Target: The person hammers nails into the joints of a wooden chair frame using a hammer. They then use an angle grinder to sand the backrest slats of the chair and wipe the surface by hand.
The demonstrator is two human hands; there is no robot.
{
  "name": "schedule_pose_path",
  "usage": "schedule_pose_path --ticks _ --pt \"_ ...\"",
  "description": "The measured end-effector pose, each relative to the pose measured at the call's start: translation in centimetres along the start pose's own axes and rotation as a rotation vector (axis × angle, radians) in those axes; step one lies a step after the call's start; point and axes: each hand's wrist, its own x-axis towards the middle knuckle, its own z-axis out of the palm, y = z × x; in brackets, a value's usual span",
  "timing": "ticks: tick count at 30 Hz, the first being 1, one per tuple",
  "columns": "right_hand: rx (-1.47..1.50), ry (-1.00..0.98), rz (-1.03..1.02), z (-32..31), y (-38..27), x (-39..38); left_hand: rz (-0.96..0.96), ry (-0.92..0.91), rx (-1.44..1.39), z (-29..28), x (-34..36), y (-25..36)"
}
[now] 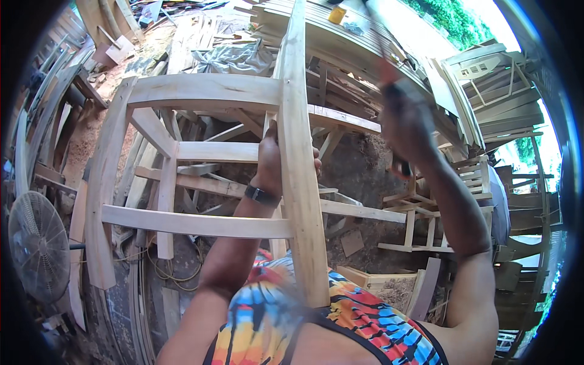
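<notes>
The wooden frame [296, 146] is pale cream-tan, streaked with darker grain. The tool handle [399, 168] shows black and orange. The wristwatch [260, 194] is black. The shirt [380, 316] mixes blue, red, orange and yellow, with jagged black streaks. Left, the fan [39, 246] is grey; far off, the container [336, 15] is yellow, the crumpled sheet [237, 59] silvery grey, the foliage [453, 23] bright green.

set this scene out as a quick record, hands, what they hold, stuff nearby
left hand: fingers wrapped on the long pale wooden post of an unpainted chair-shaped wooden frame
left wrist: black band with a dark square face
right hand: raised, gripping a long slim tool with reddish shaft; head blurred
far side: crumpled grey plastic sheet; small yellow container
left side: round grey mesh fan
</notes>
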Motion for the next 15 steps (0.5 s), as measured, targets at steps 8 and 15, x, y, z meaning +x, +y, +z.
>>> schedule_pose_path --ticks 8,15 --pt "-0.346 -0.110 -0.095 0.4 -3.4 0.3 0.076 0.132 0.080 -0.1 -0.7 0.2" --pt "-0.611 -0.454 0.037 0.7 -0.6 0.6 0.059 0.056 0.057 -1.0 -0.2 0.2"
